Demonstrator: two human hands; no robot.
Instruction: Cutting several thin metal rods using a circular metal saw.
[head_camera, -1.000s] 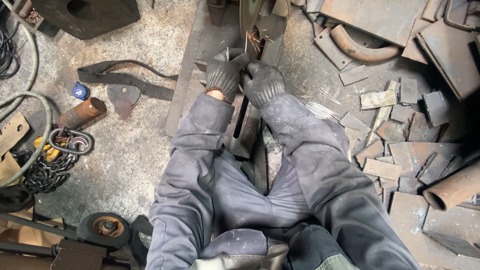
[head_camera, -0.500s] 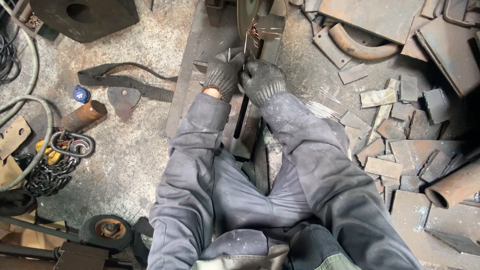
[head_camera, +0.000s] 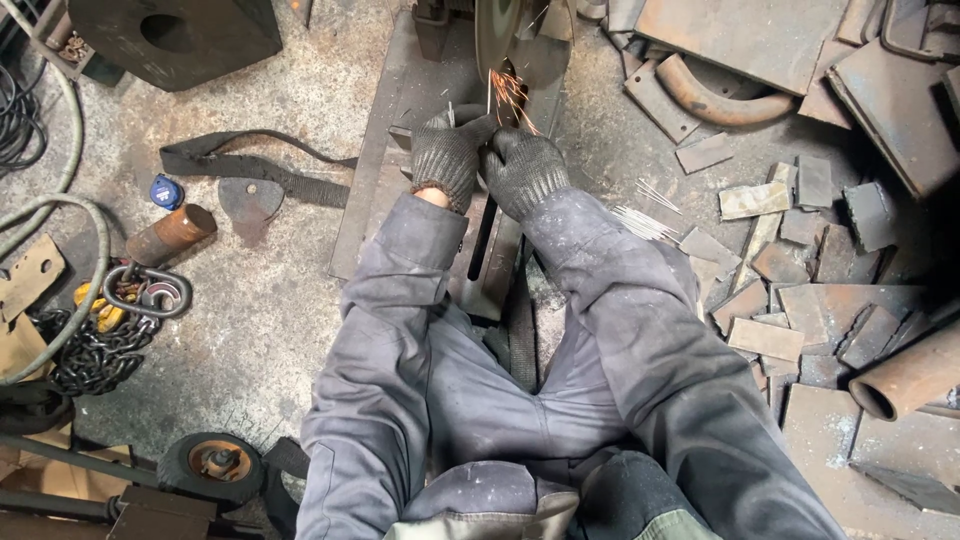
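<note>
Gloved hands, left (head_camera: 447, 155) and right (head_camera: 520, 168), closed, probably pinching thin rod (head_camera: 489, 98) against sparking grinding wheel (head_camera: 497, 35).

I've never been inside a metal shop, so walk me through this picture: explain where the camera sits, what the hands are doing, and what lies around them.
The camera sits on the person's head and looks down past grey overall sleeves. Both hands wear dark knit gloves: the left hand and right hand are pressed together, holding a thin metal rod against a spinning grinding wheel, where orange sparks fly. What else they hold is hidden. On the concrete floor lie rusty metal offcuts on the right, and a black strap, a chain and a short rusty pipe on the left.
</note>
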